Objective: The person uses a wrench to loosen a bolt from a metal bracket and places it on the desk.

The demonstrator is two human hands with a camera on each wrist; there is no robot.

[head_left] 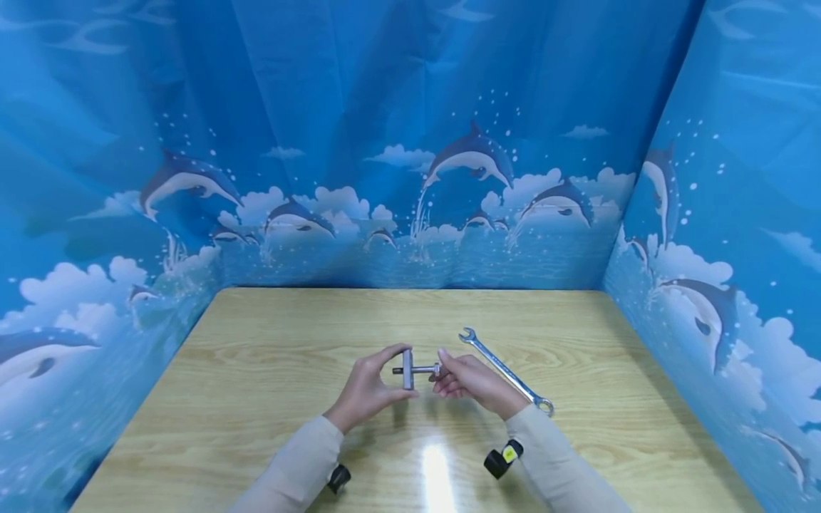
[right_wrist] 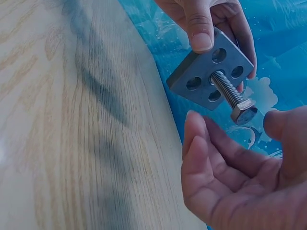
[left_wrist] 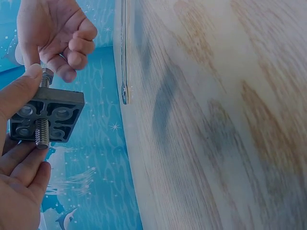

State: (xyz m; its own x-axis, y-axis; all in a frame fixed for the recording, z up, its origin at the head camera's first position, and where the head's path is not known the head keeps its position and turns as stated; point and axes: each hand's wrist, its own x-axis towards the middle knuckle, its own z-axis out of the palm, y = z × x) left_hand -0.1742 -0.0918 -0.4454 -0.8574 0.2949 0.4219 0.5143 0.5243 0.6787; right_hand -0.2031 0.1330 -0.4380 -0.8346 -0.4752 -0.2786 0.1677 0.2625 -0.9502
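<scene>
My left hand (head_left: 367, 388) grips a square grey metal plate (head_left: 408, 369) by opposite edges, thumb on one and fingers on the other. Several round holes pierce the plate, seen in the right wrist view. A hex bolt (right_wrist: 228, 91) runs through its centre, its threaded end (left_wrist: 42, 134) sticking out on the far side from the head. My right hand (right_wrist: 235, 172) is at the bolt's hex head (right_wrist: 244, 113), with bent fingers and thumb on either side of it; gaps show between them and the head. Both hands are above the table.
A combination wrench (head_left: 503, 369) lies slantwise on the wood-grain table (head_left: 288, 320), beyond and beside my right hand. Blue dolphin-print curtains (head_left: 359, 142) enclose the back and sides. A black device (head_left: 497, 463) is strapped at my right wrist, another (head_left: 338, 479) at the left.
</scene>
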